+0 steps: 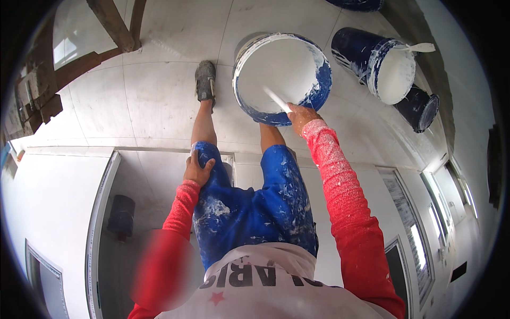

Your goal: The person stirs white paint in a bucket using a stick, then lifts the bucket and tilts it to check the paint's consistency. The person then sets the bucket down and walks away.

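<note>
Crusted plastic bucket, rough timber.

Apparently indoor building site: white-smeared buckets, rough timber, smudged pale floor, plain white walls.

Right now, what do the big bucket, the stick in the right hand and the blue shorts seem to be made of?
Big bucket: likely plastic, smooth and blue under white smears. Stick: white, straight and smooth; plastic or painted wood, I can't tell which. Blue shorts: fabric, probably synthetic, judging by the soft creases; white splatter marks the surface.
</note>
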